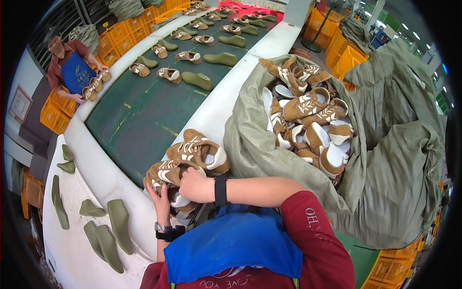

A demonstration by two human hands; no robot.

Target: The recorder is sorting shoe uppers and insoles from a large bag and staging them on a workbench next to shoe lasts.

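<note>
A person in a blue apron (231, 245) bends over a workbench, both bare hands on a brown shoe (161, 172) just in front of the body, at the near end of the bench. The left hand (161, 204) supports the shoe's near side, fingers stretched along it and grasping it lightly. The right hand (196, 185) is pushed into the shoe's opening; its fingertips are hidden, so whether they pinch or press cannot be told.

Work on this one shoe seems partway through. Much seems left: to the right, an open grey-green sack (250, 154) is heaped with similar shoes (306, 104). Whether the shoes farther off are finished or waiting cannot be told.

The shoe is tan-brown, low-cut, with white stripes and white lacing across the top; its toe points left. Touching it on the far side is a matching shoe (192, 146), its pale heel facing right.

To the left, loose olive-green foot-shaped lasts (120, 225) lie on a pale surface. Beyond, a green belt (137, 118) carries scattered shoes (169, 75) and more lasts (197, 81). Across it, at far left, a co-worker (60, 62) has both hands at a short row of shoes (96, 85), near orange crates (115, 37).
</note>
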